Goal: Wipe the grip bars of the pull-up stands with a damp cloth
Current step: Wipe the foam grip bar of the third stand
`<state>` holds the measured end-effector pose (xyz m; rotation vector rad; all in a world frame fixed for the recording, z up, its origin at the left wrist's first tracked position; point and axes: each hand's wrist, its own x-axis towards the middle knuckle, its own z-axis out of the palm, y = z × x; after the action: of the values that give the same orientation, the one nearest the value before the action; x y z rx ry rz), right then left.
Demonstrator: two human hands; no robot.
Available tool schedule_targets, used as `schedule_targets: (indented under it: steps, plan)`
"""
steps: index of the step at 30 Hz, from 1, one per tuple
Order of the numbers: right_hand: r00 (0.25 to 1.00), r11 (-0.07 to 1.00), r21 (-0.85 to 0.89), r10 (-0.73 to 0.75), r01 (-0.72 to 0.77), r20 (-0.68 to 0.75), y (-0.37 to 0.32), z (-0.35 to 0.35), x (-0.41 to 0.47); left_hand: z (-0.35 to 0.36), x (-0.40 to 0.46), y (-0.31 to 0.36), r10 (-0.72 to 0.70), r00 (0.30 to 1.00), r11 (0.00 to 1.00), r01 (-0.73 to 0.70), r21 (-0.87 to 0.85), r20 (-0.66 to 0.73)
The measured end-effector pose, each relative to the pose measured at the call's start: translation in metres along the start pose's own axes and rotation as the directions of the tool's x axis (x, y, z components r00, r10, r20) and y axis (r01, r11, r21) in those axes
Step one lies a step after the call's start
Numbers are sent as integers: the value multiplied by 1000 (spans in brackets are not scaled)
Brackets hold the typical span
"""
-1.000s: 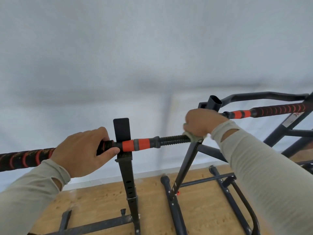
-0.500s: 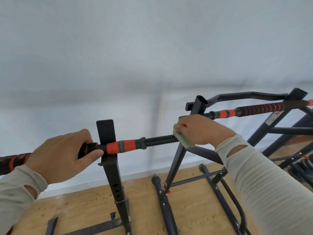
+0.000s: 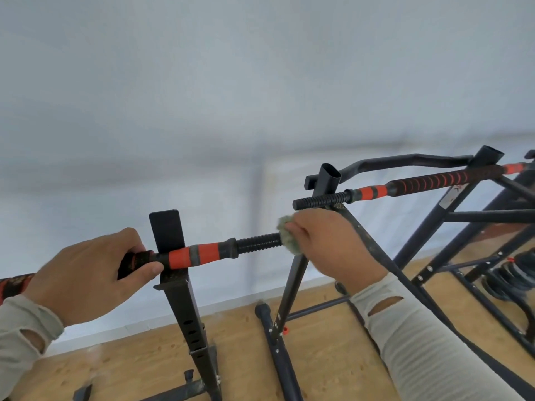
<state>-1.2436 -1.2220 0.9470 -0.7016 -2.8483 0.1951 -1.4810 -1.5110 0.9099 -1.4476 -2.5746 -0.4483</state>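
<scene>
Gripping the near bar [image 3: 202,254] with my left hand [image 3: 86,276], I have my fingers curled over its black-and-orange grip just beside the upright post [image 3: 179,285] that carries it. My right hand [image 3: 330,247] pinches a bunched greenish cloth [image 3: 286,238] against the threaded black end of that bar. A second bar [image 3: 405,186] lies across the black stand [image 3: 434,215] behind my right hand, above the wooden floor [image 3: 144,357].
</scene>
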Motion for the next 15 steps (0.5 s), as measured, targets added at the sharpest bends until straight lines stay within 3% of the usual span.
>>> schedule_targets:
  steps: [4,7,9,12,15]
  plan:
    - [953,956,73,291,-285,-84,43,-1,-21,-1,0,1,0,1000,1000,0,-2,10]
    - [900,893,339,379,-294,-217,38,1,-24,-1,1,1,-8,1000,1000,8,-1,12]
    - [917,925,321,295,-203,-268,23,4,-19,-1,0,1,-12,1000,1000,12,1,23]
    - [978,987,132,113,-91,-174,-3,14,-13,-5,1,5,-10,1000,1000,10,0,17]
    - [986,1000,13,-16,19,-169,-30,22,0,-8,-1,12,-16,999,1000,16,6,31]
